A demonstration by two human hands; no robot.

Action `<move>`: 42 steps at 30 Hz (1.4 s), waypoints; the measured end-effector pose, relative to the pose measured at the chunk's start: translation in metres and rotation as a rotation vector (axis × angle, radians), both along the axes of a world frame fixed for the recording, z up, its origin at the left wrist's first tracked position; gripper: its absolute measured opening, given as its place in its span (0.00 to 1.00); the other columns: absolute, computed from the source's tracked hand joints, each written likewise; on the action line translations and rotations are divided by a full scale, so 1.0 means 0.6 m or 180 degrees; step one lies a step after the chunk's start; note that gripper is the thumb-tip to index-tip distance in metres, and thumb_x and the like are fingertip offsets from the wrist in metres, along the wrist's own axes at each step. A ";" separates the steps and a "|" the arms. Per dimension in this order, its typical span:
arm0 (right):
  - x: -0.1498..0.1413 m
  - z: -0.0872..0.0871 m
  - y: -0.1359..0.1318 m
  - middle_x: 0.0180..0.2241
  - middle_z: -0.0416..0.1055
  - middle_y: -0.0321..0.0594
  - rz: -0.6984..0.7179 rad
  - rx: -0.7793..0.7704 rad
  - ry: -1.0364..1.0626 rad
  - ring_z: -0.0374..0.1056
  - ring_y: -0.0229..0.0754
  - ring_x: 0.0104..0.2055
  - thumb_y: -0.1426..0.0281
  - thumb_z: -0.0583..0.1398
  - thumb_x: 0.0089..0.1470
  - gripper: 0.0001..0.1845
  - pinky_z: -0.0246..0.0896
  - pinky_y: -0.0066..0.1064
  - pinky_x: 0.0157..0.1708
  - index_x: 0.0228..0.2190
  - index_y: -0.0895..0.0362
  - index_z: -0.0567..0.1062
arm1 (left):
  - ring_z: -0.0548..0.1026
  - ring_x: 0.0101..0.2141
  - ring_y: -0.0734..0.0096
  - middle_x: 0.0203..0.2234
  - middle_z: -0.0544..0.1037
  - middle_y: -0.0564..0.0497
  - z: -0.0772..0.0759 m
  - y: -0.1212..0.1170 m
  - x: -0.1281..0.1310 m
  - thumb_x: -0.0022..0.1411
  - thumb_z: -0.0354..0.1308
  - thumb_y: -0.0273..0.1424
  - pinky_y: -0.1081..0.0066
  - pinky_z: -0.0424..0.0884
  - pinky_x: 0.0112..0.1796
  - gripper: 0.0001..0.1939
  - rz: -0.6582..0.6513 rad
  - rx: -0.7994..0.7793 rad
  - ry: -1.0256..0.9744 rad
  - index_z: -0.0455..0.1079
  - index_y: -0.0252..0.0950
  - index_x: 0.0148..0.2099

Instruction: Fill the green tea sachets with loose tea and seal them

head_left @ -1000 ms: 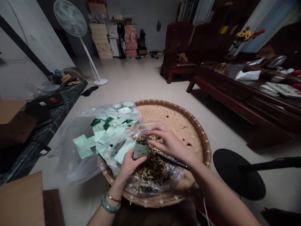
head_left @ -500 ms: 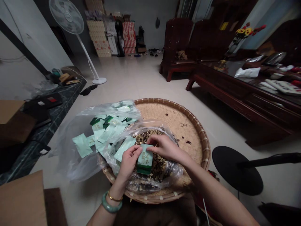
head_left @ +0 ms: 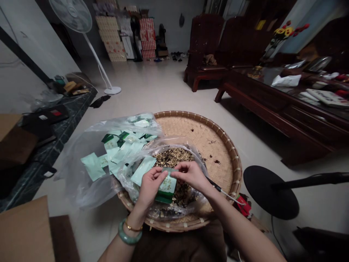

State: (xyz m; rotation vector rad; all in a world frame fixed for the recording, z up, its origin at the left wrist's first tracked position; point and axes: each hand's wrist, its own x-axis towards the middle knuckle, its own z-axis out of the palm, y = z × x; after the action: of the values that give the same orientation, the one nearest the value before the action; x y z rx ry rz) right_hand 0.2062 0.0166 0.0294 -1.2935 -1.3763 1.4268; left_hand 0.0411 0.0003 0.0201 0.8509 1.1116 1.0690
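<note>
Shifted up from the middle of the packet, the right hand (head_left: 189, 175) now sits at the top edge of a pale green sachet (head_left: 167, 187) with gold lettering and a dark green base, and that sachet leans a little more than it did half a second ago. The left hand (head_left: 149, 187) grips the sachet's left side, its fingers curled, while the right thumb and fingers pinch the top edge, so both hands are closed on it and neither has let go. The sachet stands tilted between them, just above a heap of dried herbs (head_left: 173, 156) in a clear plastic bag (head_left: 197, 162), which lies open on a round woven bamboo tray (head_left: 224, 135). The lower part of the sachet overlaps the herbs, and a few dark crumbs lie loose on the bare weave beyond the bag. Beside the left hand, a second clear plastic bag (head_left: 79, 182) spills over the tray's rim and holds many more pale green sachets (head_left: 92, 166), some showing dark green ends. A slim black handle (head_left: 212, 184) with a white cord lies just past the right wrist, on the tray. A jade bangle (head_left: 130, 233) and a thin gold bracelet (head_left: 133, 228) circle the left wrist. Farther off stand a white pedestal fan (head_left: 71, 11) and dark carved wooden chairs (head_left: 204, 40).
</note>
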 end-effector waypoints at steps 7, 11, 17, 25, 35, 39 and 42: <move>0.017 -0.009 -0.008 0.23 0.73 0.38 0.0020 0.0276 -0.0391 0.69 0.40 0.25 0.58 0.64 0.47 0.15 0.63 0.30 0.25 0.25 0.58 0.76 | 0.78 0.26 0.66 0.24 0.81 0.48 -0.010 0.000 0.009 0.38 0.73 0.38 0.73 0.72 0.28 0.25 -0.0900 -0.0656 -0.0014 0.74 0.29 0.37; 0.063 -0.022 -0.016 0.40 0.75 0.47 -0.0011 0.1067 -0.1870 0.70 0.47 0.42 0.66 0.62 0.53 0.15 0.64 0.39 0.44 0.43 0.58 0.74 | 0.79 0.27 0.64 0.29 0.82 0.44 -0.013 0.000 0.013 0.37 0.73 0.39 0.71 0.74 0.27 0.26 -0.0623 -0.0763 -0.0163 0.75 0.29 0.37; 0.082 -0.051 -0.023 0.44 0.72 0.55 0.0400 0.0958 -0.3471 0.66 0.56 0.48 0.70 0.65 0.47 0.26 0.62 0.44 0.47 0.49 0.63 0.70 | 0.80 0.27 0.65 0.30 0.82 0.43 -0.015 -0.003 0.013 0.35 0.74 0.40 0.73 0.75 0.26 0.27 -0.0409 -0.0759 -0.0231 0.76 0.28 0.37; 0.124 -0.017 -0.007 0.46 0.74 0.47 0.0330 0.0521 -0.1652 0.71 0.49 0.45 0.67 0.65 0.45 0.25 0.65 0.39 0.45 0.47 0.59 0.74 | 0.79 0.27 0.64 0.30 0.82 0.43 -0.009 -0.002 0.007 0.36 0.73 0.40 0.72 0.74 0.27 0.26 -0.0558 -0.0640 -0.0046 0.76 0.29 0.37; 0.060 0.075 -0.014 0.41 0.76 0.44 0.0974 0.1091 -0.1651 0.71 0.46 0.41 0.67 0.67 0.45 0.24 0.64 0.37 0.41 0.46 0.57 0.76 | 0.72 0.26 0.71 0.23 0.78 0.52 -0.009 0.004 0.020 0.42 0.65 0.30 0.74 0.66 0.30 0.11 -0.1016 0.0349 0.1020 0.75 0.30 0.31; 0.047 0.072 -0.008 0.37 0.77 0.39 0.0951 0.1061 -0.1591 0.72 0.43 0.38 0.70 0.65 0.47 0.15 0.63 0.33 0.38 0.41 0.54 0.78 | 0.70 0.23 0.71 0.21 0.76 0.52 -0.005 0.000 0.019 0.42 0.66 0.32 0.74 0.64 0.27 0.10 -0.0998 0.0245 0.1251 0.74 0.31 0.28; 0.044 0.065 -0.006 0.38 0.78 0.39 0.0887 0.1022 -0.1578 0.72 0.43 0.38 0.72 0.63 0.48 0.14 0.64 0.33 0.38 0.40 0.54 0.79 | 0.70 0.22 0.70 0.20 0.76 0.51 -0.003 0.000 0.019 0.41 0.66 0.33 0.73 0.64 0.26 0.11 -0.0990 0.0075 0.1237 0.73 0.31 0.26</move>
State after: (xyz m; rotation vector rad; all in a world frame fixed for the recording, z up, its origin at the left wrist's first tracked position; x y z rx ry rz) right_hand 0.2327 0.0129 0.0685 -1.3259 -2.0886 1.0241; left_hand 0.0525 0.0002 0.0183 1.2411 1.2362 0.6739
